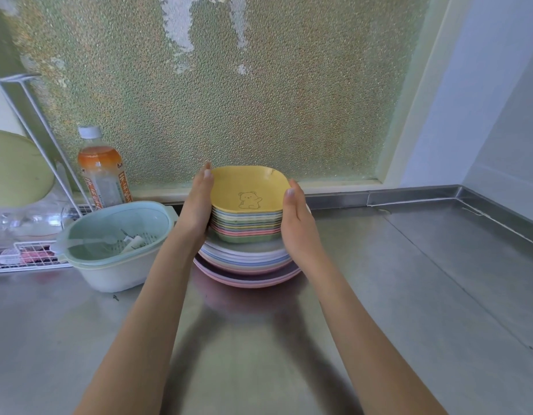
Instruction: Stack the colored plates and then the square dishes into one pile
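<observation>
A stack of several square dishes [247,226], the top one yellow with a bear drawing, sits on a pile of round colored plates [247,269] on the steel counter. My left hand [197,205] presses flat against the left side of the square stack, fingers straight and reaching past the rim. On the opposite side, my right hand [296,218] lies flat against the right side the same way. The stack is squeezed between both palms.
A pale green colander bowl [109,265] in a white tub stands just left of the plates. Behind it are an orange drink bottle [102,172] and a white wire rack [28,256]. A frosted window fills the back. The counter's raised edge [483,211] runs along the right.
</observation>
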Available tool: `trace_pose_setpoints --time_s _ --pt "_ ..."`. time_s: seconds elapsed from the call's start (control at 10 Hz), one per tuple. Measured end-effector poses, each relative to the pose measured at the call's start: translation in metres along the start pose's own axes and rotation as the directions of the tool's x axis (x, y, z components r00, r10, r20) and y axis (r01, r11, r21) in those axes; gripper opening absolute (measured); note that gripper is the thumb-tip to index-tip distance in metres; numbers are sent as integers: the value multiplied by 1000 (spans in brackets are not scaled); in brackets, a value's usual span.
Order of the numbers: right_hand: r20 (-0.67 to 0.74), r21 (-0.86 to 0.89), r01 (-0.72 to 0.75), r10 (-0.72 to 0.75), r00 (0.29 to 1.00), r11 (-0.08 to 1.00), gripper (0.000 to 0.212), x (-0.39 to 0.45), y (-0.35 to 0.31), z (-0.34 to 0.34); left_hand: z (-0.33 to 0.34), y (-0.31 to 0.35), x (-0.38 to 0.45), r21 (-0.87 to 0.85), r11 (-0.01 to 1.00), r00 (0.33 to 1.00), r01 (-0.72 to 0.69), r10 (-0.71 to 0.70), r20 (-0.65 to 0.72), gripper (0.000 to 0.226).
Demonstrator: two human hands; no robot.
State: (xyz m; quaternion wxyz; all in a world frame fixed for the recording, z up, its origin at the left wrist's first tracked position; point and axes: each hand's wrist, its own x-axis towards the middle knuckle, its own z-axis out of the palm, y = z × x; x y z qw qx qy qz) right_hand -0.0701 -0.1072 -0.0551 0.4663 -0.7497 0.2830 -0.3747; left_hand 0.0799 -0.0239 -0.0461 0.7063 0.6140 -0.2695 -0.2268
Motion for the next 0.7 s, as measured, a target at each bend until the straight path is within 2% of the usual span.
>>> trace_pose_setpoints --time_s 0.1,0.2,0.3,0.4,0.5,0.6,0.7 --pt "-6 4 -5 5 1000 1000 52 1 0 1 2 3 2 2 1000 999 31 -31 -12 67" --pt "-25 0 2 -2 1000 1000 52 1 -1 4 6 3 1 22 999 996 -39 41 -76 25" --pt "-29 3 -3 3 1000 1000 52 2 0 5 7 -1 2 5 999 995 -36 36 -97 50" --pt "-30 -5 -3 3 1000 1000 52 2 0 5 3 -2 6 -30 999 994 -35 32 -109 56" --pt "-21 4 1 -1 1000 1000 51 1 0 3 2 -2 5 -71 997 997 -28 22 -80 58" --pt "15 -4 -2 2 1000 1000 52 0 -1 2 3 -1 2 52 997 989 -65 71 -133 39" --pt "-1 11 24 -24 1000 1000 53 3 -8 -11 -15 33 -12 438 818 863 -373 479 -160 15"
